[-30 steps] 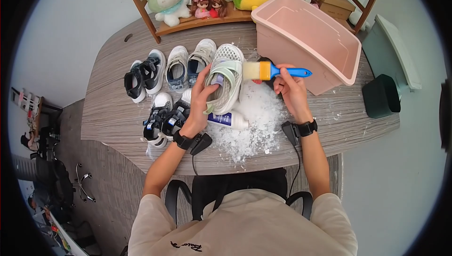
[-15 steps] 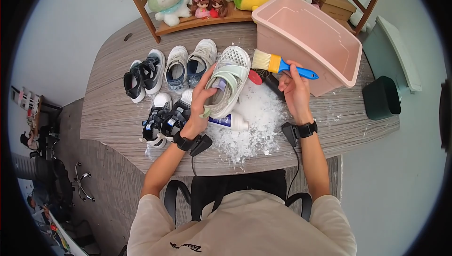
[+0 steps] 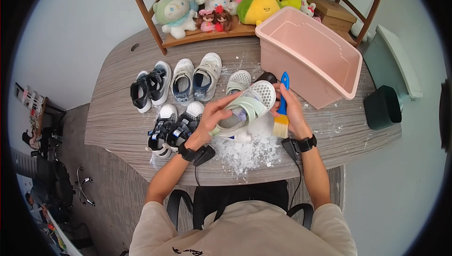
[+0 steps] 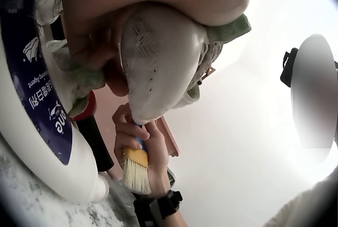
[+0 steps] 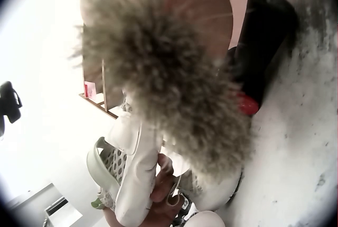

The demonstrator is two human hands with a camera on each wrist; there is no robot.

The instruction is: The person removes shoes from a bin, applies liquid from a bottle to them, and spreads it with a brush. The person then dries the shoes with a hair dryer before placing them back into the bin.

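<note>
My right hand [image 3: 294, 111], curled round the brush [image 3: 283, 107], now turns its bristles [image 3: 280, 130] toward the bench's near edge [image 3: 254, 178]; my left hand [image 3: 212, 118] grips the green-strapped shoe [image 3: 253, 105], clear of them.

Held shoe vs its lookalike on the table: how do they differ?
Held shoe is up, gripped by the left hand; lookalike sits on the table.
Held shoe's toe points forward-right, lookalike's away from the person.
Held shoe shows straps and opening; lookalike's rear is hidden.
Both: white, perforated toe, pale green trim.
</note>
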